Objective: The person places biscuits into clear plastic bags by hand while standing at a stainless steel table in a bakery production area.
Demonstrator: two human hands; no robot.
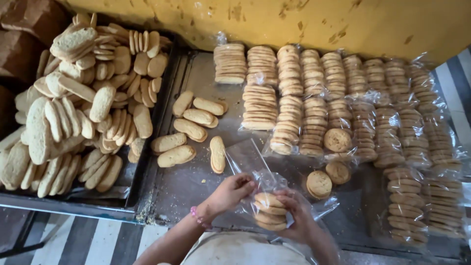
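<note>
Gripping a clear plastic bag (265, 182) of stacked oval biscuits (269, 212), pale golden, low over the metal table (196, 181) near its front edge. Left hand (230, 192) pinches the bag's open top; right hand (300, 216) closed around the stack from the side. Loose oval biscuits (189, 130) just beyond.

From my feed I see two bare forearms coming up from the bottom centre of the frame, with no sleeves on either. The left hand (230, 192) has a pink beaded band (196, 215) round its wrist, low and just left of centre. The right hand (298, 213) wears nothing that I can make out: no ring, no watch, no glove. At the very bottom edge, between the arms, a pale, off-white garment (240, 251) covers the body; its cut is unclear.
</note>
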